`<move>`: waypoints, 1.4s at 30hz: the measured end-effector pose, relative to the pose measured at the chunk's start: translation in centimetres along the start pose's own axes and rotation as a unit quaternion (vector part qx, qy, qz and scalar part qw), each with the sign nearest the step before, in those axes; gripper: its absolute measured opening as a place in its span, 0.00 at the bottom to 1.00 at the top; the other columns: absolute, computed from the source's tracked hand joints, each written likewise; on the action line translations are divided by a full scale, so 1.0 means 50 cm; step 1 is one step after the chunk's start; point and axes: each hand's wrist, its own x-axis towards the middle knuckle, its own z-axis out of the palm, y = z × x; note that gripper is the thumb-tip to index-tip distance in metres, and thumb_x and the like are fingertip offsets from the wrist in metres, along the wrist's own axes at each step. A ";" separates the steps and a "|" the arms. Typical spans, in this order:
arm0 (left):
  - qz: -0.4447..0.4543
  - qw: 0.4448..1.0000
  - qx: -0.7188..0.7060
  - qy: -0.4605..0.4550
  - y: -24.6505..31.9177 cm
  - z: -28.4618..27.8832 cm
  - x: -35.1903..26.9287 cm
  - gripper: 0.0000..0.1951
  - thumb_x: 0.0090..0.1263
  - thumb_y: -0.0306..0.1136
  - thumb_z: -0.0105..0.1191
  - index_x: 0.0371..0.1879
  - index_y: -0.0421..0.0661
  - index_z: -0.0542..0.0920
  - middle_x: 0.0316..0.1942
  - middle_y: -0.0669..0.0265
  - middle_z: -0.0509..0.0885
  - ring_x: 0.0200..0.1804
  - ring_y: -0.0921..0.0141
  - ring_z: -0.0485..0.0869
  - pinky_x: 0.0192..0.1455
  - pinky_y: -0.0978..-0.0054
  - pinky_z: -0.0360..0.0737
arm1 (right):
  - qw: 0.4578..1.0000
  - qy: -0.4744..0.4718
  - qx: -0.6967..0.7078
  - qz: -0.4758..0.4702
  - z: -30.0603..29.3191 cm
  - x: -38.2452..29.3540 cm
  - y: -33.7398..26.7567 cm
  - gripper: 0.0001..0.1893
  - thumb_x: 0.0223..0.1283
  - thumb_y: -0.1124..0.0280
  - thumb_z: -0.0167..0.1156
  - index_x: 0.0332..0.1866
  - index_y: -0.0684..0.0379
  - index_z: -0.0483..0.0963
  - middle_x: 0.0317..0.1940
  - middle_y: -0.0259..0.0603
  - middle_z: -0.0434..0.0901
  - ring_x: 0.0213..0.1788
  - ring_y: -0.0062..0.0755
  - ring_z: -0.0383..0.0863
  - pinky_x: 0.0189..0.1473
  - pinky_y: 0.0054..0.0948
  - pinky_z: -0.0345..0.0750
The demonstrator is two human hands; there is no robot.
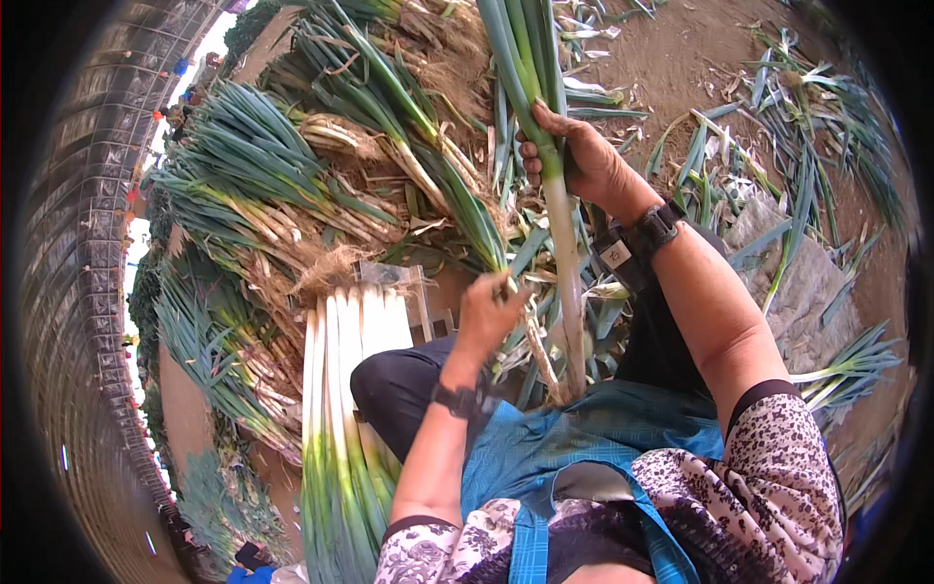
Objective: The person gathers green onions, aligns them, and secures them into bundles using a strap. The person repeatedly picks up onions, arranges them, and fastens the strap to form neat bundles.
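Note:
My right hand (576, 157) grips a thick leek (560, 226) around the base of its green leaves. The leek stands nearly upright, with its root end by the blue apron on my lap. My left hand (492, 310), slightly blurred, has its fingers closed on a leaf (474, 219), whose pale strip (538, 347) runs down towards the leek's root end. How firmly the left fingers hold it is partly hidden. Left of my knee, peeled white leeks (354, 321) lie side by side with their green ends towards me.
Bundles of unpeeled leeks with roots (248, 146) lie on the soil at the left and ahead. Stripped leaves (803, 160) are scattered at the right, near a grey sheet (810, 277). A small stand (419, 292) is beside the peeled leeks. Part of a person (252, 569) shows at the lower left.

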 end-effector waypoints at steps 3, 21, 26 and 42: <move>-0.034 0.987 -0.142 -0.061 0.085 -0.027 0.065 0.20 0.65 0.40 0.68 0.48 0.36 0.86 0.34 0.61 0.88 0.36 0.76 0.81 0.40 0.74 0.77 | 0.996 -0.017 0.064 0.053 0.008 0.006 0.019 0.16 0.72 0.51 0.57 0.47 0.54 0.70 0.30 0.35 0.74 0.31 0.30 0.75 0.37 0.34 0.76; -0.205 0.905 -0.361 -0.092 0.096 0.018 0.062 0.09 0.64 0.30 0.60 0.29 0.36 0.86 0.24 0.66 0.85 0.25 0.75 0.82 0.33 0.74 0.81 | 0.993 -0.085 0.032 0.070 0.009 -0.013 0.070 0.26 0.68 0.45 0.59 0.45 0.63 0.73 0.28 0.32 0.73 0.28 0.27 0.70 0.35 0.30 0.72; -0.301 0.755 -0.558 -0.169 -0.046 0.142 -0.004 0.10 0.63 0.34 0.64 0.30 0.38 0.86 0.27 0.66 0.84 0.30 0.71 0.85 0.33 0.67 0.84 | 0.987 -0.105 0.040 0.111 0.024 -0.012 0.070 0.26 0.65 0.44 0.61 0.46 0.62 0.73 0.27 0.32 0.73 0.26 0.25 0.70 0.34 0.29 0.72; 0.087 0.983 -0.037 0.158 0.029 0.056 0.061 0.11 0.60 0.26 0.69 0.38 0.36 0.84 0.30 0.58 0.85 0.28 0.68 0.83 0.32 0.72 0.78 | 0.922 0.108 -0.366 -0.073 -0.028 0.041 0.071 0.36 0.55 0.66 0.75 0.68 0.64 0.67 0.41 0.47 0.86 0.38 0.30 0.86 0.38 0.31 0.83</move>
